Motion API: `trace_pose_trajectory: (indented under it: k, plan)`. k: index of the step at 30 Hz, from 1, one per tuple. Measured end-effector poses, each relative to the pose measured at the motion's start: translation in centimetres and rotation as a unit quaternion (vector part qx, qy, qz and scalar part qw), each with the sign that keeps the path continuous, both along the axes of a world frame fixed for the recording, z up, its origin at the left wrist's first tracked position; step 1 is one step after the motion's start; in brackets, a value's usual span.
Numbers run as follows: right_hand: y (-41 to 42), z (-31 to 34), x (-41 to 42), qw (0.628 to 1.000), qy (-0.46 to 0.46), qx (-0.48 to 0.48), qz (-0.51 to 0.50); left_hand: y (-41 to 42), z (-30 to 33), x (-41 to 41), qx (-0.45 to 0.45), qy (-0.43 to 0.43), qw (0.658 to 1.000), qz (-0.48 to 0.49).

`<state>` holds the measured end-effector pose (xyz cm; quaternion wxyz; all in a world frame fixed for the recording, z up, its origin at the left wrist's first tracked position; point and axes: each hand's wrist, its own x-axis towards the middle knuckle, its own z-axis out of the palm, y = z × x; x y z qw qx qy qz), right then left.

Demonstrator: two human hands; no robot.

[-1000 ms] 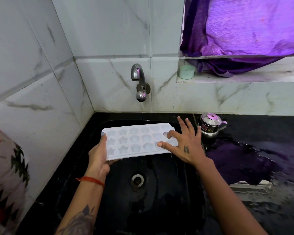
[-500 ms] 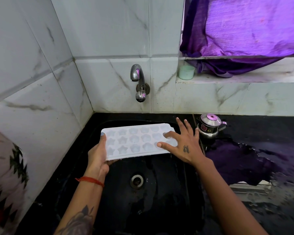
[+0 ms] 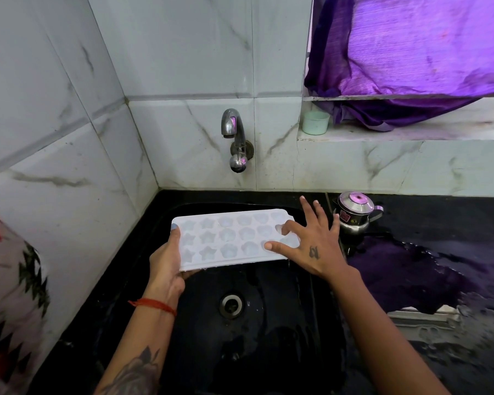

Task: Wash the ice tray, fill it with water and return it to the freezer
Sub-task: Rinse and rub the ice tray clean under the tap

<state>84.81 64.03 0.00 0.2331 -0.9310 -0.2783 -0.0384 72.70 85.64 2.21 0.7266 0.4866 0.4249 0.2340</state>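
Two hands steady the ice tray [image 3: 234,238] over my black sink [image 3: 268,323]: my left hand [image 3: 167,259] grips its near-left corner, my right hand [image 3: 311,240] lies spread, fingers straight, on the other end. Held by one corner, it could tip and slip (the tap [image 3: 236,138] is dry). Wet black table [image 3: 439,280], kettle [image 3: 354,213], marble tiles, purple curtain [image 3: 411,52].

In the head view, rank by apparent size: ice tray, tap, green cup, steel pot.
1. ice tray
2. tap
3. steel pot, close to the tap, so unsure
4. green cup, farther away
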Motion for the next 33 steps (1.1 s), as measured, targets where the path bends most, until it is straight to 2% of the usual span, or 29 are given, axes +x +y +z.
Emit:
trace_pose_trajectory:
  k: [10, 19, 33]
  plan:
    - [0.02, -0.29, 0.02, 0.999, -0.012, -0.028, -0.015, -0.22, -0.01, -0.19, -0.002, 0.004, 1.000, -0.001]
    - [0.07, -0.38, -0.06, 0.999, 0.042, 0.029, 0.017, -0.26, 0.03, -0.30, -0.002, 0.006, 1.000, 0.001]
    - [-0.16, 0.13, -0.27, 0.997, 0.038, 0.068, 0.028, -0.57, 0.20, -0.45, 0.004, 0.011, 1.000, 0.002]
